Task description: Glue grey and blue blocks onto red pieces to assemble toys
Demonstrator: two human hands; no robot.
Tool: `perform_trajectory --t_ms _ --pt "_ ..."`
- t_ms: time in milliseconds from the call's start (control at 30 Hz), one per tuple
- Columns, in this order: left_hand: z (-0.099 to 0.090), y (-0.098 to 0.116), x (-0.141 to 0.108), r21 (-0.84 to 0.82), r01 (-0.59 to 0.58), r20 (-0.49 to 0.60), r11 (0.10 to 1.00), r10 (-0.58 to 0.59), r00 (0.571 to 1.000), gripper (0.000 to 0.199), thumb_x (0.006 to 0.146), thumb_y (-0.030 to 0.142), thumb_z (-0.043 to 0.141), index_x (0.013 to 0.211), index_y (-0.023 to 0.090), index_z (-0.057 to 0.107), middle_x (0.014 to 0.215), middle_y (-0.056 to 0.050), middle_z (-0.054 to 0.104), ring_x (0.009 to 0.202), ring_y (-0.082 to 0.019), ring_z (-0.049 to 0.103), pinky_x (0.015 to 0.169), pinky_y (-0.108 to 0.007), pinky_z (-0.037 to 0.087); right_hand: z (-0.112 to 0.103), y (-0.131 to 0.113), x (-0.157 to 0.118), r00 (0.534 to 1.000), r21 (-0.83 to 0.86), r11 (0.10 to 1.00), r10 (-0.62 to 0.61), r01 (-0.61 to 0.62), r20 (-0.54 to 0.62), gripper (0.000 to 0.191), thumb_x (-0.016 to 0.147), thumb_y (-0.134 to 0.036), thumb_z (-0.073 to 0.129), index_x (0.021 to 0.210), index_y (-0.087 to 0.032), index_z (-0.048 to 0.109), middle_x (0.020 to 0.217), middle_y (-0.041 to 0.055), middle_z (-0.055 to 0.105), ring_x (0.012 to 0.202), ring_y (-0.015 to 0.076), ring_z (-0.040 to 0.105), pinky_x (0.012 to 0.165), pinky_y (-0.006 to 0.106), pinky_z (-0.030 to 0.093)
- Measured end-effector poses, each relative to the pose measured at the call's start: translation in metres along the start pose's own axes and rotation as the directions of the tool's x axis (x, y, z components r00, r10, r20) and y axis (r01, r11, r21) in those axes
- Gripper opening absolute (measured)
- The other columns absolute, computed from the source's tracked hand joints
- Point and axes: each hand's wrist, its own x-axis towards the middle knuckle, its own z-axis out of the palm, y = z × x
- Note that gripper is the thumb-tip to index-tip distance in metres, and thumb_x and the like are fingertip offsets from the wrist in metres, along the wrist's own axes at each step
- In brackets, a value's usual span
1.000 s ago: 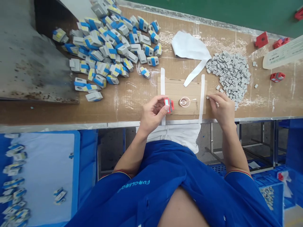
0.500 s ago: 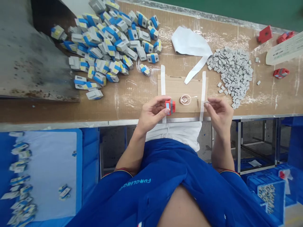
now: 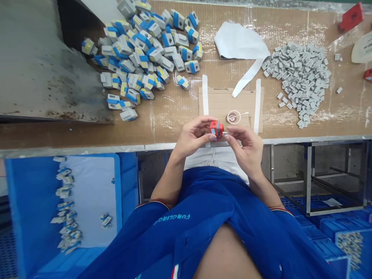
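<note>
Over the near edge of the tabletop (image 3: 165,128), the left hand (image 3: 193,138) grips a red block (image 3: 216,130) between thumb and fingers, while the right hand (image 3: 247,149) pinches a small pale piece (image 3: 224,133) at its right side. Just beyond the hands stands a small cup (image 3: 228,118); farther right lies a heap of gray pieces (image 3: 305,73), far left blue-banded blocks (image 3: 142,58).

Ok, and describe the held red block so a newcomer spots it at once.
On the brown table, find the cardboard sheet with two white strips. By its near edge, the left hand grips the red block, which has a grey band. The other red pieces lie at the table's right side; only this one is in a hand.
</note>
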Motion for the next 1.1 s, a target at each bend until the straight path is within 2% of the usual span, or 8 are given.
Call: perform_trajectory --t_ms 133,267,533,767,933,1100 --pt "-0.002 -0.001 0.0 0.002 0.019 -0.001 1.0 -0.019 1.0 0.05 0.085 0.035 0.096 0.128 0.019 0.077 0.116 -0.011 0.086 0.105 -0.017 0.084 0.09 -0.023 0.067 0.007 -0.002 0.002 1.0 -0.045 0.999 -0.016 0.015 -0.016 0.001 0.097 -0.026 0.08 0.096 -0.026 0.079 0.091 0.001 0.084 0.082 0.0169 0.079 0.075 0.031 0.066" --pt "-0.001 -0.003 0.0 0.022 0.013 -0.012 1.0 -0.013 1.0 0.052 0.083 0.036 0.097 0.129 0.019 0.078 0.113 -0.01 0.086 0.105 -0.018 0.083 0.089 -0.023 0.067 0.007 0.001 0.004 1.0 -0.08 0.997 0.006 -0.005 0.006 0.006 0.097 -0.028 0.078 0.092 -0.025 0.078 0.086 0.001 0.082 0.079 0.0176 0.078 0.072 0.032 0.065" --pt "0.0 -0.004 0.0 0.035 0.009 -0.062 0.999 -0.007 0.998 0.049 0.08 0.034 0.1 0.123 0.021 0.08 0.108 -0.006 0.085 0.098 -0.016 0.083 0.089 -0.023 0.067 0.007 0.001 0.01 0.999 -0.117 0.993 -0.002 0.008 0.052 0.012 0.099 -0.023 0.075 0.087 -0.024 0.074 0.079 -0.0013 0.072 0.071 0.0151 0.066 0.065 0.03 0.054" --pt "0.001 -0.005 0.0 0.057 0.015 -0.102 0.998 -0.009 0.995 0.047 0.079 0.036 0.1 0.119 0.02 0.081 0.107 -0.006 0.085 0.093 -0.015 0.082 0.085 -0.023 0.067 0.018 0.002 0.006 1.0 -0.186 0.982 -0.008 0.002 -0.029 0.017 0.099 -0.024 0.073 0.082 -0.024 0.069 0.075 -0.0023 0.068 0.069 0.0147 0.061 0.064 0.03 0.05" --pt "0.001 -0.006 -0.001 0.04 0.012 -0.092 0.999 -0.009 0.996 0.047 0.08 0.035 0.099 0.12 0.021 0.081 0.108 -0.005 0.085 0.094 -0.015 0.081 0.087 -0.024 0.067 0.025 0.001 0.004 0.998 -0.236 0.971 -0.046 0.037 -0.031 0.019 0.1 -0.021 0.071 0.081 -0.024 0.068 0.076 -0.0023 0.064 0.07 0.0148 0.059 0.065 0.03 0.048" --pt "0.0 -0.005 0.0 0.064 0.009 -0.103 0.998 -0.002 0.995 0.044 0.081 0.037 0.098 0.117 0.02 0.081 0.107 -0.005 0.084 0.094 -0.015 0.081 0.086 -0.025 0.066 0.027 -0.001 0.003 0.997 -0.243 0.97 -0.033 0.014 -0.075 0.021 0.101 -0.024 0.07 0.08 -0.026 0.069 0.076 -0.0001 0.064 0.071 0.0171 0.059 0.065 0.033 0.05"
